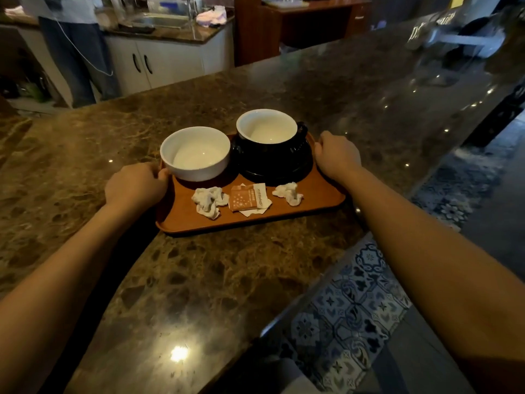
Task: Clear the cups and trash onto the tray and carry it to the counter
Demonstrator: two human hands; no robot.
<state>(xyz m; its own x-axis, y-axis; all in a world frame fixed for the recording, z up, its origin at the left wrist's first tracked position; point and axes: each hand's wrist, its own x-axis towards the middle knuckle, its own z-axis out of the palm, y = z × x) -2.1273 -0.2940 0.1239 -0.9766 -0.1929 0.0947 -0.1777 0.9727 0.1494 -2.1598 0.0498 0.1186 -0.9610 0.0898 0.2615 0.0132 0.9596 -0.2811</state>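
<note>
Left hand [136, 184] curled round the tray's left edge, fingers [163, 175] wrapped tight on the rim just beside the white cup [195, 153]. Tray [255, 220] flat on the marble worktop [199, 280], apparently set down or about to be, with nothing loose on the stone around it. White cup at the tray's back left, empty, close against the rim, likely parked there to leave the front free for trash. Crumpled napkin [208, 201] in front of it, then an orange sachet [246, 197] lying on a flat paper, then a second napkin [289, 192] further right: light scraps kept low and central, probably so they would not slide off in carrying. Black cup [270, 130] on its black saucer [275, 166] at the back right, handle turned to the right, heavy pieces side by side for balance. Right hand [336, 156] closed on the right edge beside the saucer, fingers hidden under the knuckles but clearly gripping the rim. Both grips level and opposite, keeping the load even. Clearing looks done; only letting go seems left.
</note>
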